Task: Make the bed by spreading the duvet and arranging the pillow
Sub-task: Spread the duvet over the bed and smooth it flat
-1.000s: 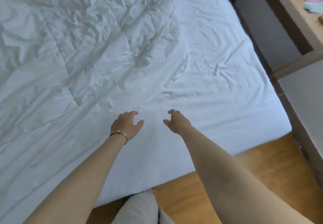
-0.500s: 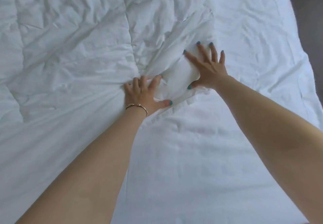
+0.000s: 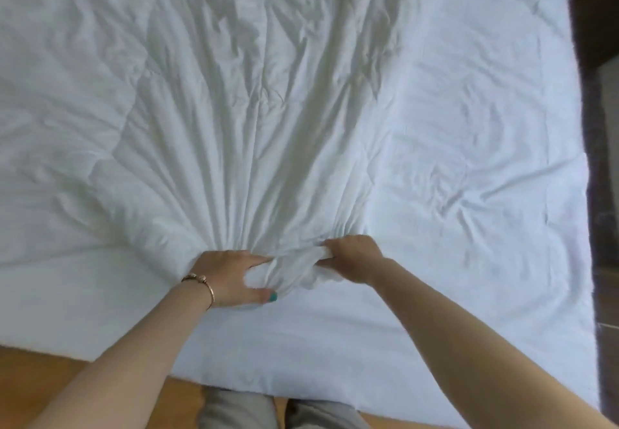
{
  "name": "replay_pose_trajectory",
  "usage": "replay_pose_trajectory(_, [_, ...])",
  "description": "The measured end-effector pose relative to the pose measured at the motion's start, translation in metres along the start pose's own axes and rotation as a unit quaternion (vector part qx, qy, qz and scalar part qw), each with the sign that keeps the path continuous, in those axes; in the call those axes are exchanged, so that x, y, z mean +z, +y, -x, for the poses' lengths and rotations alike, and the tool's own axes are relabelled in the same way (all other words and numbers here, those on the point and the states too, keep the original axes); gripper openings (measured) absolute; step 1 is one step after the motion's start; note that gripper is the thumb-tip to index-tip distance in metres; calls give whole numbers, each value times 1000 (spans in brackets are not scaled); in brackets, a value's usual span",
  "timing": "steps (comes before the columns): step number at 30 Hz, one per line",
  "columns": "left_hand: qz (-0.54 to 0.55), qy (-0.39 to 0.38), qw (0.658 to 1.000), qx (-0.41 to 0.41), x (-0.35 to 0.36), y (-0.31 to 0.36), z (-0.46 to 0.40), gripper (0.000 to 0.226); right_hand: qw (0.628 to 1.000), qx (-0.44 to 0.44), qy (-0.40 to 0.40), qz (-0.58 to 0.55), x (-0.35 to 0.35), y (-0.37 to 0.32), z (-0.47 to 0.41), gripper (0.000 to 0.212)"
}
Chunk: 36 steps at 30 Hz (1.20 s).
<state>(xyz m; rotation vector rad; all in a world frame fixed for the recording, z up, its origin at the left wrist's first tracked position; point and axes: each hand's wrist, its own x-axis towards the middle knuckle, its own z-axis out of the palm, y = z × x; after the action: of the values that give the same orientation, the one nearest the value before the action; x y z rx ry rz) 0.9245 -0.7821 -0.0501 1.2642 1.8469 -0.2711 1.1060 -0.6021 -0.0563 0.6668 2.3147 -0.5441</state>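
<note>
A white, wrinkled duvet (image 3: 207,100) covers the left and middle of the bed, its folds fanning out from a bunched corner near the bed's front edge. My left hand (image 3: 227,276), with a thin bracelet at the wrist, grips the left side of that bunch. My right hand (image 3: 355,257) is closed on its right side. The bare white sheet (image 3: 475,167) lies to the right and in front of the hands. No pillow is in view.
Wooden floor (image 3: 50,375) shows below the bed's front edge. My legs in grey trousers (image 3: 234,408) stand against the bed. A dark gap and furniture (image 3: 599,127) run along the bed's right side.
Both hands closed on the duvet's corner and pulled it toward the bed's front edge, so the folds now stretch out from the grip. The view drew back and the floor shows again.
</note>
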Motion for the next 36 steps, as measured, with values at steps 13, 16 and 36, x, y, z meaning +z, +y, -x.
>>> replay_pose_trajectory(13, [29,266,963,8,-55,125,-66,40,813,87,294,-494,5,40,10,43])
replay_pose_trajectory(16, [30,278,950,136,-53,181,-103,39,759,200,331,-523,-8,69,-1,44])
replay_pose_trajectory(36, [163,323,924,-123,-231,-119,-92,75,799,141,301,-501,-109,32,-91,46])
